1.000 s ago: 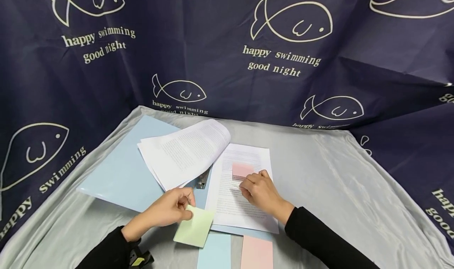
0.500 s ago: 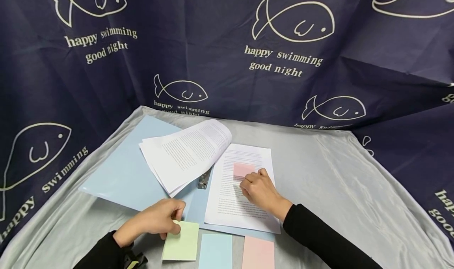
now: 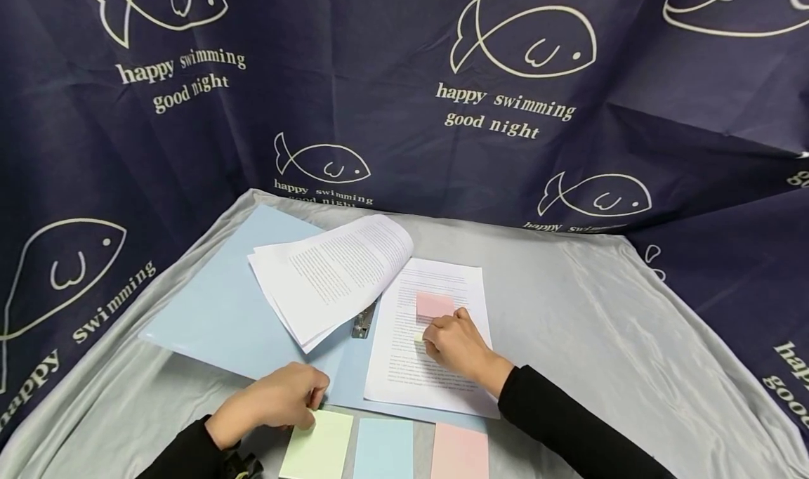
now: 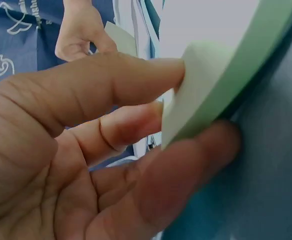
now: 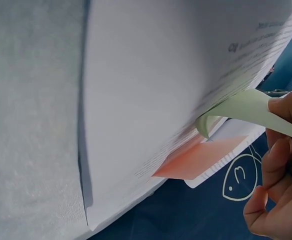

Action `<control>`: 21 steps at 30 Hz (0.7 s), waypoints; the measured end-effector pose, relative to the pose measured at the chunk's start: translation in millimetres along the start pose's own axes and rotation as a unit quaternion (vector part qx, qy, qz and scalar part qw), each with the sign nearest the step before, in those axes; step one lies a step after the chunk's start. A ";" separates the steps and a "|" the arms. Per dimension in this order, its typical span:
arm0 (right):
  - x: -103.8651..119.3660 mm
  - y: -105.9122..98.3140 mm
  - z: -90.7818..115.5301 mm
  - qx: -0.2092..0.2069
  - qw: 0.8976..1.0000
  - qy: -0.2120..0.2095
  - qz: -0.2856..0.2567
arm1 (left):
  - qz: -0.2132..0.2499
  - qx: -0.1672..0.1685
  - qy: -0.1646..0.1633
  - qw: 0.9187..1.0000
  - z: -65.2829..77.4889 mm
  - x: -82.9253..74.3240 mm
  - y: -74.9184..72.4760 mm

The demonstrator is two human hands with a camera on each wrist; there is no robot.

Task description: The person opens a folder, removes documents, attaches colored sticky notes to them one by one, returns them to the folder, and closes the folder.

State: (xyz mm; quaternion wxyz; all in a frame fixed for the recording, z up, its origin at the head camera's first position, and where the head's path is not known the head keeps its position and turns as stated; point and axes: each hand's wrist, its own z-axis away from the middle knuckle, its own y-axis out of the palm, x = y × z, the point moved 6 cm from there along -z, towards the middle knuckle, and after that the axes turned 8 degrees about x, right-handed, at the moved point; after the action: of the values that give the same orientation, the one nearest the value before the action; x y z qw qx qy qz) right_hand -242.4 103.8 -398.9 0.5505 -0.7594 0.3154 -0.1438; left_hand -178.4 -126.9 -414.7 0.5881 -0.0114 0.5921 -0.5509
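My left hand [image 3: 274, 398] pinches a pale green sticky note pad [image 3: 319, 445] by its corner, low over the cloth at the near edge. In the left wrist view, thumb and fingers lie on both sides of the pad's thick edge. Over the printed sheet [image 3: 430, 377], my right hand [image 3: 458, 345] holds a single green sticky note [image 5: 246, 107] between thumb and finger. The note curls, with its free end down by the page in the right wrist view; my hand mostly hides it from above. Just beyond it, a pink sticky note [image 3: 435, 303] is stuck to the sheet.
A blue folder [image 3: 221, 296] lies spread under the pages, its metal clip [image 3: 363, 321] exposed. Turned-back sheets [image 3: 329, 275] curl over its left side. Blue [image 3: 383, 448] and pink [image 3: 460, 451] sticky pads lie along the near edge. A dark fish-print curtain [image 3: 404, 100] hangs behind.
My left hand has moved left and down, bringing the green pad beside the blue one. My right hand has shifted slightly toward me and left, and a bit of the green note now shows.
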 end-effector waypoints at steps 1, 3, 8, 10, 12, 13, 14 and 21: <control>0.2 1.2 0.0 0.009 1.000 0.003 -0.007 | -0.018 -0.009 0.001 1.000 0.0 -1.4 0.2; 1.0 3.4 -0.1 0.023 1.000 0.006 -0.016 | -0.066 -0.033 0.002 0.997 0.0 -5.4 0.8; 2.6 5.5 -0.6 0.038 0.999 0.011 -0.022 | -0.172 -0.098 0.032 0.980 -3.8 -24.8 0.8; 3.3 5.5 -0.4 0.039 0.999 0.013 -0.023 | -0.183 -0.113 0.059 0.975 -8.4 -34.2 1.3; 4.9 5.9 0.0 0.040 0.999 0.010 -0.024 | -0.187 -0.115 0.085 0.972 -14.9 -42.3 2.7; 6.0 6.2 0.2 0.041 0.999 0.008 -0.021 | -0.191 -0.113 0.097 0.970 -18.7 -45.6 3.9; 7.2 6.7 0.4 0.043 0.999 0.006 -0.019 | -0.198 -0.109 0.106 0.968 -22.9 -48.4 5.2; 13.5 11.2 1.6 0.064 0.998 -0.002 -0.009 | -0.254 -0.055 0.095 0.961 -50.6 -52.4 11.4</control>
State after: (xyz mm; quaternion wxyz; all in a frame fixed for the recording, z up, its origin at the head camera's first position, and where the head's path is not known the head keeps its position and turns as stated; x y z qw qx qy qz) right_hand -234.8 94.3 -411.5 0.5969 -0.7261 0.2974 -0.1673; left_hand -190.9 -55.5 -401.5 0.3682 -0.1416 0.6523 -0.6472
